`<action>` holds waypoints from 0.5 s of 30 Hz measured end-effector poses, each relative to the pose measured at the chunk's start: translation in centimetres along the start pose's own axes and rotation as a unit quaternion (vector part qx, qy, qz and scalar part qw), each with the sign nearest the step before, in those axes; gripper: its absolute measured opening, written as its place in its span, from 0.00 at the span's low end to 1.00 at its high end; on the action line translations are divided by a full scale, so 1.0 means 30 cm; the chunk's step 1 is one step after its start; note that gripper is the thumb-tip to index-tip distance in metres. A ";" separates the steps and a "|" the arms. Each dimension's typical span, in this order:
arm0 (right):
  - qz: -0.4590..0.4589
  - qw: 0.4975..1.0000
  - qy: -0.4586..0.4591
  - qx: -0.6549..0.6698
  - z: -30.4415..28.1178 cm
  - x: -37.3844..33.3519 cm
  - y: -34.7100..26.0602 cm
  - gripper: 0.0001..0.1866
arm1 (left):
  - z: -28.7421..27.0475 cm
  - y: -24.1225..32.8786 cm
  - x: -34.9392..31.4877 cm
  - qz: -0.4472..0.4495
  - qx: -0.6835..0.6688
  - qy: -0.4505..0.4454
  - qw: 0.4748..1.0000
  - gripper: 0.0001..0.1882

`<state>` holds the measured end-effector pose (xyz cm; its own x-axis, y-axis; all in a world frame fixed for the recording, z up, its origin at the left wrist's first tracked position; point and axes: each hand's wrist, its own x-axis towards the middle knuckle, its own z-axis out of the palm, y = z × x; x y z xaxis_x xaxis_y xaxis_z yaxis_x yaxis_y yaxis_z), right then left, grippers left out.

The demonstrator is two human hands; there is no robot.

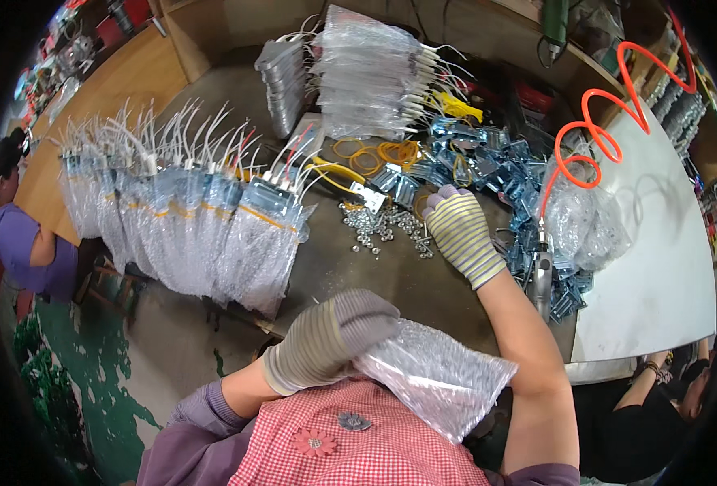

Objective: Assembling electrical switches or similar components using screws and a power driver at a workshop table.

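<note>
Close to my apron, my left hand (332,338) in a striped glove is closed on one end of a bubble-wrap bag (439,377). Whatever may be inside the bag is hard to make out. Farther forward, my right hand (465,235), also gloved, reaches over the bench to the edge of a heap of shiny metal brackets (500,166). Its fingers are bent down and close together, and their tips are partly hidden. Just left of them lie loose nuts (379,227) and a flat bracket (367,197).
Bubble-wrapped units with white wires (184,215) line the left; another wrapped stack (367,77) stands at the back. Yellow-handled pliers (338,172) and rubber bands (397,154) lie between. A pneumatic screwdriver (542,279) on a coiled orange hose (589,134) rests right. People sit both sides.
</note>
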<state>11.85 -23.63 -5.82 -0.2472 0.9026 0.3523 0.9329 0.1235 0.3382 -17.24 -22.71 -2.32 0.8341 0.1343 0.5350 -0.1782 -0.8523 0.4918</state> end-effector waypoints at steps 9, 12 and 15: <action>0.119 0.957 0.186 0.187 -0.096 -0.038 -0.063 0.09 | 0.053 -0.020 -0.054 -0.335 -0.466 0.297 0.763 0.24; 0.247 0.786 0.123 0.554 -0.201 -0.087 -0.183 0.09 | 0.056 -0.036 -0.035 -0.354 -0.588 0.233 0.689 0.26; 0.229 0.803 0.090 0.543 -0.291 -0.110 -0.272 0.09 | 0.071 -0.059 -0.042 -0.324 -0.685 0.181 0.627 0.27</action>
<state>2.76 -31.21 -2.13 0.2435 0.8937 0.3768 0.5916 0.1710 -0.7879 -16.88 -22.44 -5.32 0.8341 0.5454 -0.0824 -0.3515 0.6408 0.6825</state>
